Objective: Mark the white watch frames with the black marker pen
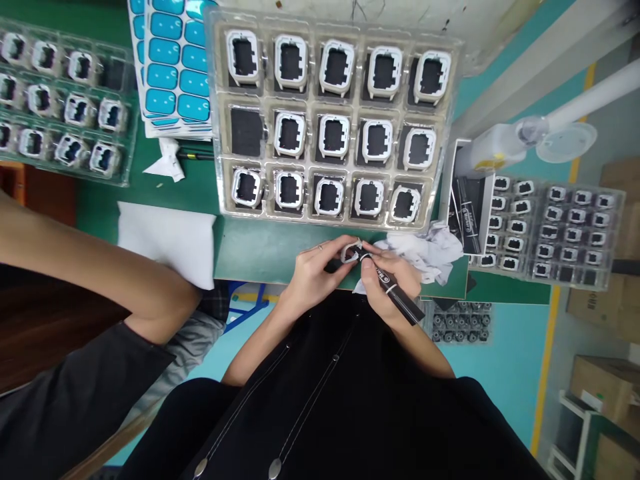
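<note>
Near the table's front edge, my left hand point(316, 275) is closed around a small white watch-case-like frame point(349, 252), its fingers covering part of it. My right hand point(391, 279) grips a black marker pen point(397, 297) with white lettering. The pen's tip end meets the white frame, though the fingers partly hide the contact. Just beyond both hands lies a clear plastic tray point(313, 223) with rows of similar white frames, one in most pockets. One pocket point(246, 132) at the left of the middle row shows only its dark bottom.
Crumpled white paper point(420, 253) lies beside my right hand. A box point(465, 213) holds more markers. Blue sticker sheets point(175, 67) and another tray point(65, 100) stand left. A co-worker's arm point(100, 260) reaches in from the left near a white sheet point(165, 240).
</note>
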The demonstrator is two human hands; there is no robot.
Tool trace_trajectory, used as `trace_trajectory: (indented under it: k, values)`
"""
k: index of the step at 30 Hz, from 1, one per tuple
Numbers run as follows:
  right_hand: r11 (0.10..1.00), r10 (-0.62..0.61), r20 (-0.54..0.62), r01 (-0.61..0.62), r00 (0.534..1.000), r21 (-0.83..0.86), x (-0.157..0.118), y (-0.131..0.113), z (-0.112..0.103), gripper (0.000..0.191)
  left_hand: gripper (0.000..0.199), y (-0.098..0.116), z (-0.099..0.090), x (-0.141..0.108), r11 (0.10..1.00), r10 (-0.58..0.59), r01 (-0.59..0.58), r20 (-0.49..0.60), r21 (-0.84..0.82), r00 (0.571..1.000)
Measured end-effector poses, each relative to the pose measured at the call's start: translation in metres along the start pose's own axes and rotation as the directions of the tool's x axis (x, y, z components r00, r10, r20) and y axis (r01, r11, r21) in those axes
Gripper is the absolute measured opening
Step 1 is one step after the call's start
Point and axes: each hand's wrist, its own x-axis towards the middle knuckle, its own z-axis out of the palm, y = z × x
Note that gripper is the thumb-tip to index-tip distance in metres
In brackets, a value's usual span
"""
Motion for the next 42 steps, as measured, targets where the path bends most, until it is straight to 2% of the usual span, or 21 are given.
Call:
trace_trajectory:
  k: [10, 16, 20, 26, 33, 42]
  values:
    - [0.999, -0.029, 0.014, 0.029, 0.999, -0.021, 0.0006, 0.0017, 0.0002, 0.013, 0.036, -0.0002, 0.0008, 0.0004, 0.998, 0.057, -0.057, -0.012, 0.034, 0.998]
    - [0.989, -0.136, 0.001, 0.136, 0.991, -0.055, 0.0009, 0.0033, 0.0022, 0.016, 0.039, -0.0008, 0.0019, 0.0026, 0.986, 0.161, -0.159, -0.030, 0.059, 0.987]
    - [0.987, -0.146, 0.027, 0.147, 0.989, -0.064, 0.0021, 0.0002, 0.0019, 0.017, 0.038, -0.0010, 0.0024, 0.0036, 0.974, 0.213, -0.208, -0.049, 0.095, 0.976]
    - [0.997, -0.072, 0.003, 0.072, 0.997, -0.033, 0.0026, -0.0015, 0.0025, 0.019, 0.033, -0.0001, 0.0007, 0.0033, 0.987, 0.143, -0.140, -0.028, 0.076, 0.989]
    - [0.995, -0.094, 0.022, 0.095, 0.995, -0.034, 0.0025, -0.0003, 0.0025, 0.021, 0.031, 0.0022, -0.0023, 0.0042, 0.994, 0.093, -0.094, 0.007, 0.063, 0.996]
    - [0.998, -0.057, 0.004, 0.057, 0.998, -0.039, 0.0012, -0.0012, 0.0032, 0.019, 0.033, 0.0018, -0.0017, 0.0038, 0.990, 0.122, -0.121, -0.009, 0.068, 0.992]
